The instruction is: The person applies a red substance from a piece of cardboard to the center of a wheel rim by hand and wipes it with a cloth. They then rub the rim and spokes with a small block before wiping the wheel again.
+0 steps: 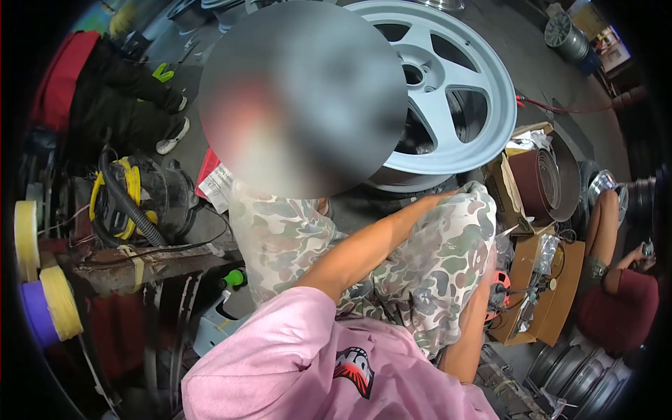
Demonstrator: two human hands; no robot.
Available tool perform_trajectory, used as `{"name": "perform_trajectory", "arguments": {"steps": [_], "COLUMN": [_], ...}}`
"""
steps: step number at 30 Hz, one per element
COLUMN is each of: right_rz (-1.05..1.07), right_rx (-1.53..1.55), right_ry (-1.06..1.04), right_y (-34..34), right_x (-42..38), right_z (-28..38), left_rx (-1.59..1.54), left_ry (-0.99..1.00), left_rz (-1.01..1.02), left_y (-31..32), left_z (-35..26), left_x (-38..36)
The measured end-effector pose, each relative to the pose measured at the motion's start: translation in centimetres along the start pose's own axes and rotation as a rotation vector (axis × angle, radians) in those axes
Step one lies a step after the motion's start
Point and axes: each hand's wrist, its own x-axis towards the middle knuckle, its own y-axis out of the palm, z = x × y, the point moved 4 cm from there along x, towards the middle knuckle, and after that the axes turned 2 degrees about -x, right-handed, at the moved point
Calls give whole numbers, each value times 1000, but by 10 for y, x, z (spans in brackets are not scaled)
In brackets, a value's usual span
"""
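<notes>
And there's the pale wheel (442,84), face-up beyond the knees (451,231), grey floor (511,35) around, vacuum (143,199) left, carton (568,283) right; both hands hidden, grip impossible to tell!

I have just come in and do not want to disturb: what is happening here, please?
A person in a pink shirt seems to sit before a pale, spoked wheel, partly covered by a round blur. The left arm crosses to the right knee, but both hands are hidden, so I cannot tell what they hold. On the right are an open cardboard box and another person in a maroon shirt.
</notes>
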Motion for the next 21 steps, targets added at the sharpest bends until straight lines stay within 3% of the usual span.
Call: {"name": "perform_trajectory", "arguments": {"steps": [8, 21], "right_rz": [-3, 2], "right_rx": [78, 91], "right_ry": [153, 164], "right_y": [19, 16], "right_x": [-47, -41], "right_z": [-14, -17], "left_rx": [-32, -30], "left_ry": [-6, -12], "left_rz": [-25, -33], "left_y": [-10, -11], "left_z": [8, 22], "left_x": [-7, -17]}}
